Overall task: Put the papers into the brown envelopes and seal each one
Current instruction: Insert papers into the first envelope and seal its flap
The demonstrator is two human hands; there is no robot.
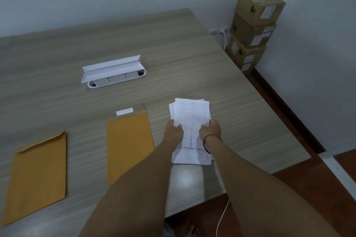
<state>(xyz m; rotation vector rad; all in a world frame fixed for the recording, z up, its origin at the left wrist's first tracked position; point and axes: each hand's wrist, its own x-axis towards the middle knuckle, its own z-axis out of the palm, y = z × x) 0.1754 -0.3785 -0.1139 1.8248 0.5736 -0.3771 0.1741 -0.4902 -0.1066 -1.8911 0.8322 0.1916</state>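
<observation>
Nothing looks filled or sealed yet. At your left, a flat, matte brown paper envelope (36, 175) lies on the wood-grain bench (173, 54). Beside it, a second brown envelope (129, 146) has its flap open, with a white strip (124, 111) showing. Further right, your left grip (174, 131) and right grip (211, 131) each pinch the stack of thin, ruled white papers (190, 113), fingers curled over its side edges.
</observation>
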